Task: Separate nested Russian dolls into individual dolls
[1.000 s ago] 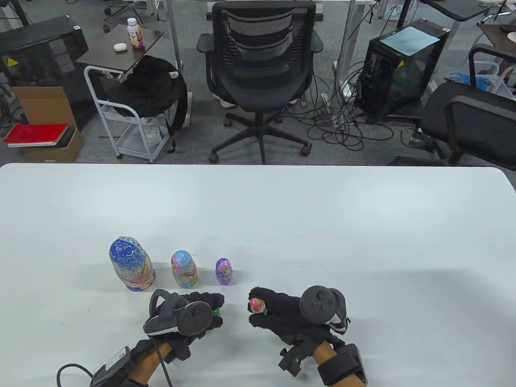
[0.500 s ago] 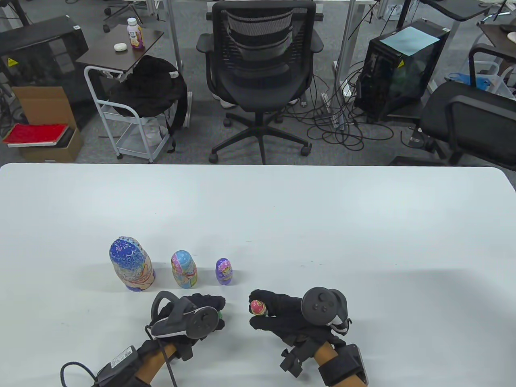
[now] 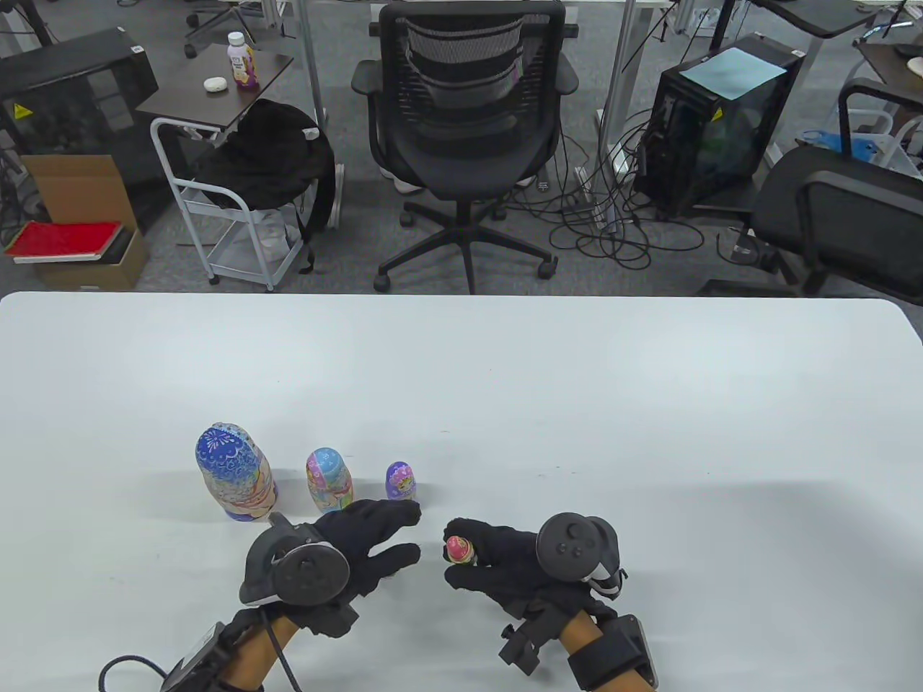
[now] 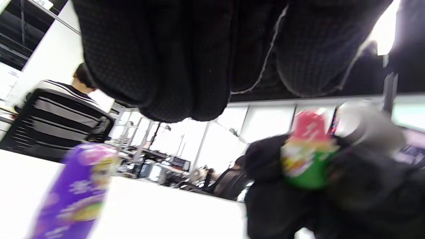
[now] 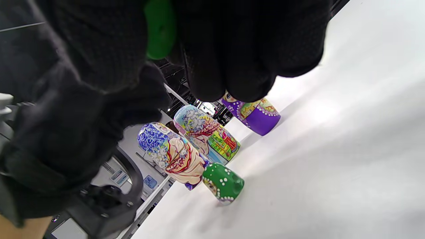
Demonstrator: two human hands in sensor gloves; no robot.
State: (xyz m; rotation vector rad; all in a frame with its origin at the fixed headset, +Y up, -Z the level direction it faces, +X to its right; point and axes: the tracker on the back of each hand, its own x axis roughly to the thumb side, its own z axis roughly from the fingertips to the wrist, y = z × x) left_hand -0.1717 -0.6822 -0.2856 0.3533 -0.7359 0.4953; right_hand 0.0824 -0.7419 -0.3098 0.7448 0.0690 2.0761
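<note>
Three closed dolls stand in a row on the white table (image 3: 505, 375): a large blue one (image 3: 232, 472), a medium one (image 3: 329, 481) and a small purple one (image 3: 400, 481). My right hand (image 3: 469, 556) grips a green lower half with a red-topped tiny doll (image 3: 458, 549) in it; it also shows in the left wrist view (image 4: 308, 152). My left hand (image 3: 411, 533) is open with fingers spread, its fingertips (image 3: 411, 510) just in front of the purple doll. A green upper half (image 5: 223, 182) sits on the table by the large doll, hidden under my left hand in the table view.
The three dolls also show in the right wrist view, with the purple one (image 5: 255, 114) farthest. An office chair (image 3: 465, 122), a cart (image 3: 231, 216) and a computer tower (image 3: 714, 122) stand beyond the table's far edge.
My left hand has opened and stretched its fingers forward toward the purple doll, letting go of the green upper half. My right hand has hardly moved.
</note>
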